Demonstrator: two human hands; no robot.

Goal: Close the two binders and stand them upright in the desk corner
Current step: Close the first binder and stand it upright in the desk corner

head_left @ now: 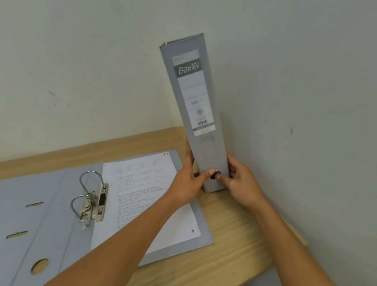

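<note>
Both hands clasp the closed binder [195, 107] low on its spine, upright in the far right corner of the desk [232, 233]. Left hand [185, 183] wraps its left side, thumb across the spine; right hand [241, 184] grips the right side. Open binder [29, 208] lies flat at the left, papers [142, 189] showing.

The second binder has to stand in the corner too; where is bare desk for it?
Bare wood runs in front of the upright binder, between the open binder and the right wall. Directly left of the upright one is crowded: the open binder's sheet lies there.
</note>
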